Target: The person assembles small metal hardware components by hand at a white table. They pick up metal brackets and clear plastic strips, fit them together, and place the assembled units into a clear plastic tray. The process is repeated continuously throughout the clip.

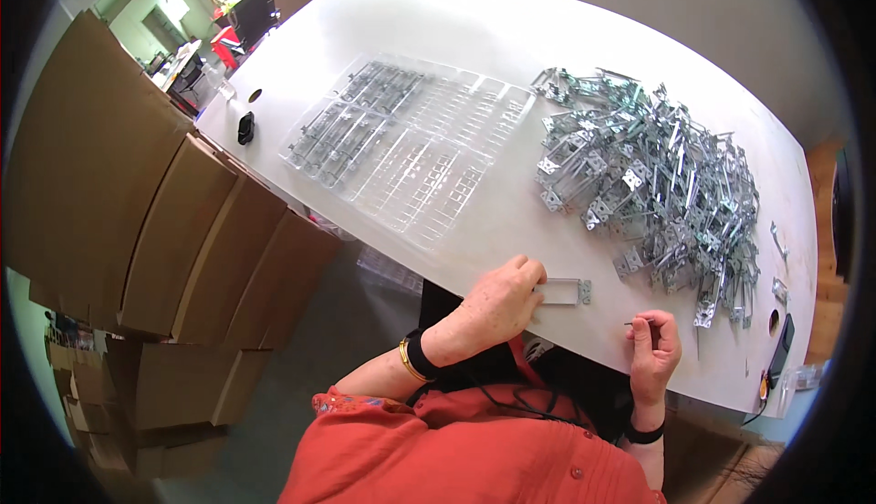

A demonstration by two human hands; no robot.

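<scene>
My left hand (497,301) is closed on the left end of a flat, rectangular metal bracket (585,292) with an open middle. The bracket lies at the table's near edge, its right end showing past my fingers. To the right of it, my right hand (655,349) pinches a thin, dark, pin-like piece between thumb and fingertips. Only the tip of that piece shows, so its kind is unclear. A large heap of similar metal brackets (652,171) is spread beyond my hands on the right.
On the white table (511,230), a clear plastic tray (365,196) holds metal parts in its left compartments. A small black object (245,128) lies at the far left. Cardboard boxes (137,221) stand left of the table. A dark phone-like object (782,351) lies near the right edge.
</scene>
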